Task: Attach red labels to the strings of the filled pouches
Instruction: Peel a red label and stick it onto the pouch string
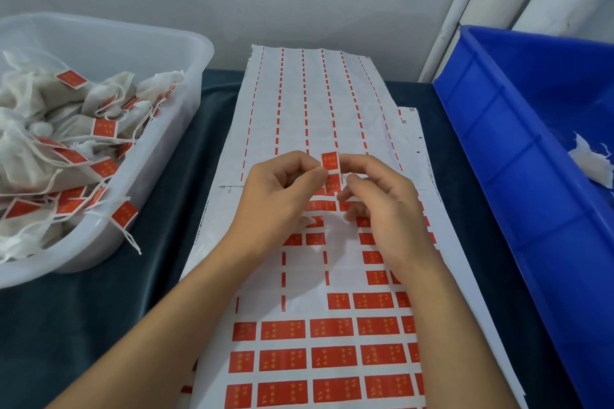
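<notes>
Packing wkshp: 2 bins [498, 129], label sheets [332, 329].

A red label [330, 161] with small gold print is held upright at the frame's centre, pinched between fingers [320, 173]. Rows of matching labels remain on the white sheet [319, 355] toward 6 o'clock. White filled pouches [50, 129], strings already tagged red, are heaped toward 9 o'clock.

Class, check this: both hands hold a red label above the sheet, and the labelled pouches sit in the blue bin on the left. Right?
Not quite. In the head view the labelled pouches sit in a clear bin on the left; the blue bin is on the right. Both hands do hold the red label.
</notes>
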Demonstrator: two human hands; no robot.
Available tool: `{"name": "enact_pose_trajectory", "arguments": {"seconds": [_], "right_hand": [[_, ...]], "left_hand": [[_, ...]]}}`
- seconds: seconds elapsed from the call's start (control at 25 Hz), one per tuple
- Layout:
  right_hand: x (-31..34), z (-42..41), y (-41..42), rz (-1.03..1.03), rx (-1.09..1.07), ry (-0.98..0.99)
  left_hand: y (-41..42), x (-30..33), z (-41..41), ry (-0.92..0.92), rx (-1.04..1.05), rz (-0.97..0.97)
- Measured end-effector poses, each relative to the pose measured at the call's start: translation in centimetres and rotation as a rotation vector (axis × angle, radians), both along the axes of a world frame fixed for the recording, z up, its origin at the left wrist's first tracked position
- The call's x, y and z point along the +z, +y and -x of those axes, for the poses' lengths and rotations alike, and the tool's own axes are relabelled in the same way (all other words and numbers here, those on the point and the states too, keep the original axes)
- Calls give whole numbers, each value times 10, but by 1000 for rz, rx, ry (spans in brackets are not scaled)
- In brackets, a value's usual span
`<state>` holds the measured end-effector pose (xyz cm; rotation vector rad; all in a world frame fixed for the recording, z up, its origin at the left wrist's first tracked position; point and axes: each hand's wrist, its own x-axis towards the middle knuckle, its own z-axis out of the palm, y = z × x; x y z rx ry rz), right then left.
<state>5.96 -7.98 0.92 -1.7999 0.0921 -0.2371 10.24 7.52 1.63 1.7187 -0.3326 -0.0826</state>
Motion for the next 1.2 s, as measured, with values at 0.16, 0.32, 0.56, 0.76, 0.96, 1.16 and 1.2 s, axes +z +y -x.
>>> {"name": "enact_pose_trajectory", "arguments": {"seconds": [0.16, 0.32, 0.56, 0.76, 0.96, 1.16, 1.2], "right_hand": [[1, 1, 1, 34, 43, 21], [3, 1, 0, 26, 40, -3], [3, 1, 0, 42, 27, -59], [4, 2, 1, 44, 10, -88], [2, 2, 0, 57, -26, -60], [3, 2, 2, 62, 10, -107], [3, 2, 2, 79, 1, -113]], "left_hand": [[1, 1, 1, 49, -20, 50], [0, 1, 1, 18, -16, 44], [0, -4, -3, -9, 17, 3], [-1, -7, -4, -27, 33, -6], [-3, -7, -4, -24, 44, -13], [-2, -6, -3, -47, 2, 14], [-2, -6, -3, -45, 0, 14]]}}
